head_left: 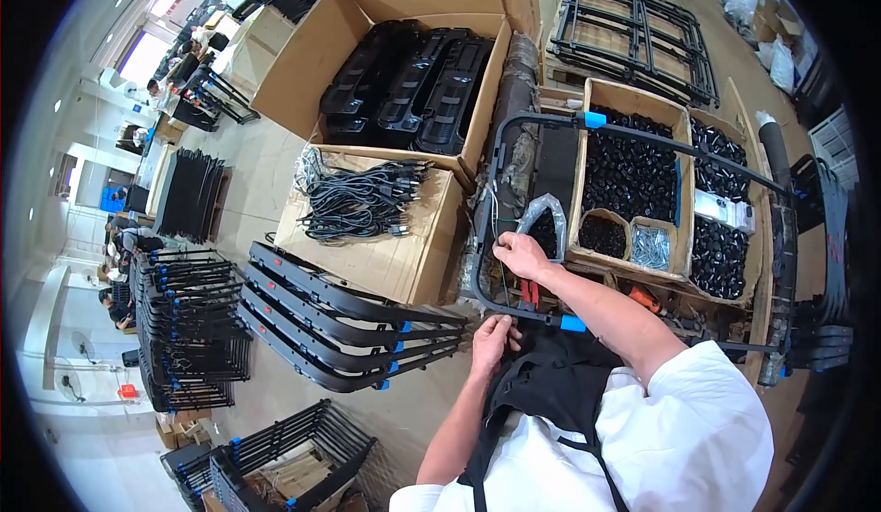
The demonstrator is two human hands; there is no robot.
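A black metal tube frame (496,159) with rounded corners lies across the bench in front of me, a blue sleeve (595,120) on its far rail and another blue sleeve (573,323) on its near rail. Along its left side runs a thin cable (494,202). My right hand (525,257) is closed at that left side, beside the cable; its fingertips hide what they grip. Just outside the near left corner, my left hand (494,341) is pinched closed, and what it holds is too small to name. Red tool handles (529,294) show below my right wrist.
Boxes of small black parts (633,177) and a compartment of screws (651,248) stand right. An orange power tool (644,298) lies nearby. Bundled black cables (362,200) rest on a carton, before an open carton (477,150) of black panels. Stacked curved frames (321,315) stand left.
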